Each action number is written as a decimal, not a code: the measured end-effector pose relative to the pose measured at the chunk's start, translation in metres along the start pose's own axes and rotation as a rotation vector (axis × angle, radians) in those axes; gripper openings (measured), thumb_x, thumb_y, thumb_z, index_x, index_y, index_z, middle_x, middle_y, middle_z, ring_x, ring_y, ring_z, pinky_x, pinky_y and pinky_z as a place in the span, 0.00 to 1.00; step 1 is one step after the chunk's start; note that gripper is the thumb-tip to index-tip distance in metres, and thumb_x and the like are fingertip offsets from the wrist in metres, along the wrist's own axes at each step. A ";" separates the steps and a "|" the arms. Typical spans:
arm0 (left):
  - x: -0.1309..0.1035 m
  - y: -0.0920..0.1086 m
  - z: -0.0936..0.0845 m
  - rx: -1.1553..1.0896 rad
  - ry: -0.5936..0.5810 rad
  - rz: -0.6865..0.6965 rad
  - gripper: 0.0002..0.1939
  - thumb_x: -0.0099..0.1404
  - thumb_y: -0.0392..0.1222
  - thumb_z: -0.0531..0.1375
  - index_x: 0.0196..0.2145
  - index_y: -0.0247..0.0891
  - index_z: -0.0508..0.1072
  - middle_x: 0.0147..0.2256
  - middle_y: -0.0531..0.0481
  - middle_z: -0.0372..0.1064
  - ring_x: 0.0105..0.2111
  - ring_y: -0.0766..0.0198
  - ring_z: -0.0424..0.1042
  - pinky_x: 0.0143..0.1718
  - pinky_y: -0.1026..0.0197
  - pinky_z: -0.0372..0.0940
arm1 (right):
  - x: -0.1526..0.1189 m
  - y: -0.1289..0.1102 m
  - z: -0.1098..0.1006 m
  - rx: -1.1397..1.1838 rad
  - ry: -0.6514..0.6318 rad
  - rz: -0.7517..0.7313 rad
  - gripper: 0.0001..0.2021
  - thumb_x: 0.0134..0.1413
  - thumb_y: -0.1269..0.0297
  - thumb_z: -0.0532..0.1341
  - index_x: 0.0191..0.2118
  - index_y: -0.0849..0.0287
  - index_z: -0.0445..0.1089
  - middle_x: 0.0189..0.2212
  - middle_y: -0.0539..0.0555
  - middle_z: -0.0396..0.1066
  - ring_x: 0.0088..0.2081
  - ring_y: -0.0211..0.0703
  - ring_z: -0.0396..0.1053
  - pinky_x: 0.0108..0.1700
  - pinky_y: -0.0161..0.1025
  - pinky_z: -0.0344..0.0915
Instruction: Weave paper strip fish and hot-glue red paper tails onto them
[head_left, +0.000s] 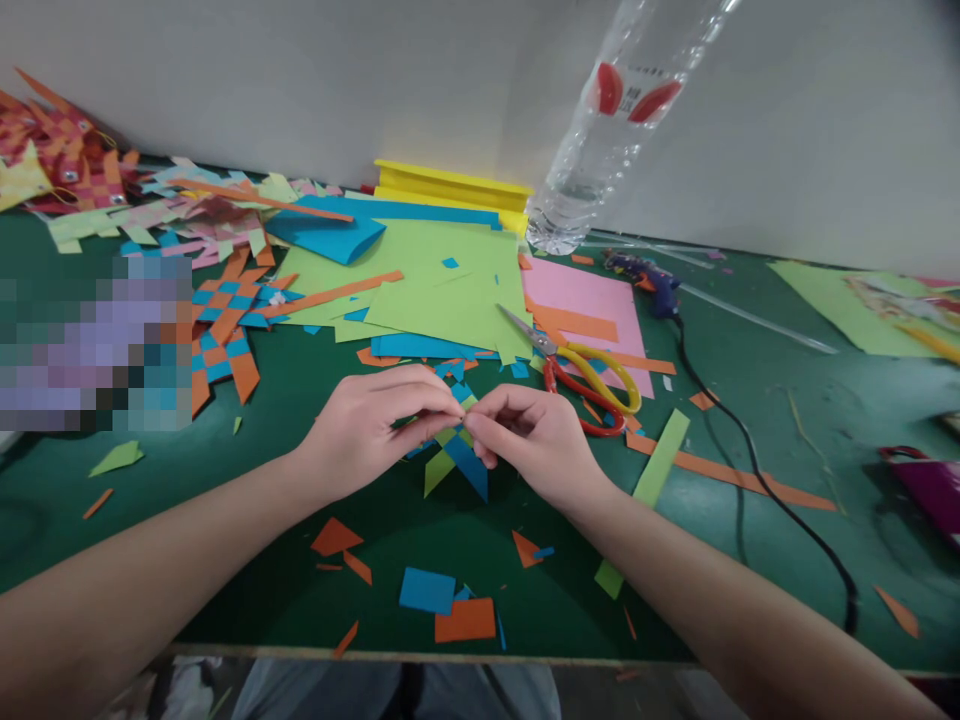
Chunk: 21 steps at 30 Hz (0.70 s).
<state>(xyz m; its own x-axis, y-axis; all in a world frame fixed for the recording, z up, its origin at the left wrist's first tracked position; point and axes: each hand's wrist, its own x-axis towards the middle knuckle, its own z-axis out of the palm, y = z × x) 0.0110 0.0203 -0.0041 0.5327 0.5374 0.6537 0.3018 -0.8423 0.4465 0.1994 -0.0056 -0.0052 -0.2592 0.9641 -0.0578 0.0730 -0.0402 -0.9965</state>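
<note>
A woven paper piece (466,462) in blue and light green lies under my fingertips near the middle of the table, its pointed ends toward me. My left hand (384,430) is pinched closed above its left side. From the right, my right hand (536,435) is closed too, thumb against index finger. The fingertips of both hands meet, and what is between them is too small to make out. Just beyond my right hand lie scissors (581,372) with red and yellow handles. My fingers cover part of the woven piece.
Green sheets (442,290) and a pink sheet (585,300) lie behind. A glue gun (656,285) trails a black cord at the right. A water bottle (600,130) stands near the wall. Orange-blue woven pieces (225,320) sit left; scraps lie near the front edge.
</note>
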 end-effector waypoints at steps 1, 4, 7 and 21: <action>0.000 0.000 0.000 0.007 -0.001 0.006 0.03 0.65 0.33 0.60 0.34 0.35 0.74 0.32 0.49 0.75 0.32 0.70 0.74 0.36 0.71 0.68 | 0.000 0.000 0.000 0.007 -0.002 0.000 0.12 0.47 0.56 0.66 0.25 0.59 0.69 0.18 0.46 0.68 0.18 0.29 0.63 0.22 0.32 0.62; 0.000 -0.001 -0.002 0.033 -0.006 0.034 0.03 0.65 0.34 0.60 0.34 0.35 0.74 0.32 0.49 0.75 0.33 0.69 0.74 0.36 0.71 0.68 | 0.000 0.001 -0.001 0.044 -0.017 0.011 0.10 0.46 0.58 0.67 0.26 0.60 0.70 0.18 0.46 0.69 0.18 0.29 0.62 0.22 0.31 0.62; -0.001 -0.002 -0.003 0.063 -0.017 0.058 0.04 0.66 0.35 0.59 0.34 0.35 0.74 0.32 0.49 0.76 0.33 0.69 0.75 0.36 0.70 0.67 | 0.000 0.001 -0.001 0.077 -0.039 0.038 0.09 0.45 0.60 0.68 0.26 0.60 0.72 0.18 0.46 0.69 0.18 0.29 0.62 0.22 0.31 0.62; -0.007 -0.004 -0.002 0.236 0.023 0.163 0.04 0.67 0.36 0.59 0.35 0.36 0.73 0.34 0.49 0.76 0.32 0.67 0.74 0.35 0.65 0.67 | 0.000 0.001 0.000 0.157 -0.065 0.068 0.11 0.43 0.60 0.69 0.27 0.62 0.71 0.17 0.46 0.68 0.17 0.28 0.60 0.20 0.30 0.59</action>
<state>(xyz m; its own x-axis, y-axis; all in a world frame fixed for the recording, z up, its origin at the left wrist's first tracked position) 0.0047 0.0199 -0.0093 0.5720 0.3923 0.7204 0.3905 -0.9025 0.1814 0.1991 -0.0063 -0.0065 -0.3206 0.9391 -0.1240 -0.0573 -0.1499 -0.9870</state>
